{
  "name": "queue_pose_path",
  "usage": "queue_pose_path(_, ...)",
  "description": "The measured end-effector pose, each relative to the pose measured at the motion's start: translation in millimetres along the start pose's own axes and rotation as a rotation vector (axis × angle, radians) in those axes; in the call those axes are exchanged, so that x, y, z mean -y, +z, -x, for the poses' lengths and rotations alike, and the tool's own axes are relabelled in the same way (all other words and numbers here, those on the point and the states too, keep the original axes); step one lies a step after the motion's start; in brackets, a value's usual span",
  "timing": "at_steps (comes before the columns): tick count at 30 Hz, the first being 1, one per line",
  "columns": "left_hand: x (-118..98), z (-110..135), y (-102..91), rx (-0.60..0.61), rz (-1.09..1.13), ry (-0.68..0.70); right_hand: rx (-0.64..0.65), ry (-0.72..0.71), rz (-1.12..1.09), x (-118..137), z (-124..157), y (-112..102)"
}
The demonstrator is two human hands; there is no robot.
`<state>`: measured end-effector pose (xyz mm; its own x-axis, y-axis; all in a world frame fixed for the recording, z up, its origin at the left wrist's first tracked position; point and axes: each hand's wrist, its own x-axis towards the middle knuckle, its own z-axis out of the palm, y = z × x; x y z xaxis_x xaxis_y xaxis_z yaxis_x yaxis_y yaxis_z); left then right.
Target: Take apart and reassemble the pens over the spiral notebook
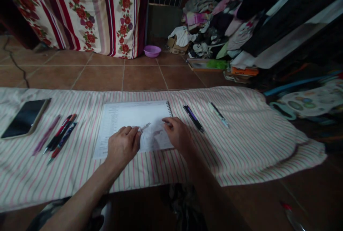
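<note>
1. Left hand (123, 144) pinches a clear pen (145, 127) over the pad (142, 111); a loose grip could drop it.
2. Right hand (179, 133) bunches its fingertips, contents unclear; any small part there could slip and roll.
3. Striped cloth (241, 145) underneath; tiles (102, 75) beyond.
4. Behind: curtain (99, 13), bowl (152, 51), clothes (197, 18).

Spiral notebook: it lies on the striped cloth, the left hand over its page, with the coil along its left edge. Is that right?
Not the coil: the head view shows the coil along the spiral notebook's right edge. It does lie on the striped cloth, the left hand over its page.
</note>
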<state>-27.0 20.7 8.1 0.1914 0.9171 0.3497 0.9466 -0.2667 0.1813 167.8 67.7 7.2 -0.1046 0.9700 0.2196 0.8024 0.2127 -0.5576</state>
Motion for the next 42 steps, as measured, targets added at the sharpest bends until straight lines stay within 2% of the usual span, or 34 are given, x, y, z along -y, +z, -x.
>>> queue_pose_path(10,0.6,0.4,-1.9,-0.005,0.001,0.012,-0.037,-0.046,0.038,-9.2,-1.0,4.7)
queue_pose_path(16,0.5,-0.4,-2.1,0.005,-0.003,0.005,-0.106,0.004,-0.136,0.7,-1.3,3.5)
queue_pose_path(22,0.0,0.4,-1.8,-0.015,-0.001,0.025,0.066,0.114,-0.487,16.9,0.2,14.0)
queue_pose_path(25,0.0,1.6,-2.8,-0.023,-0.006,0.045,0.127,0.132,-0.591,22.2,0.2,17.7)
queue_pose_path(42,2.3,3.8,-4.8,-0.025,-0.024,0.084,0.204,0.169,-0.693,27.3,-1.8,21.4)
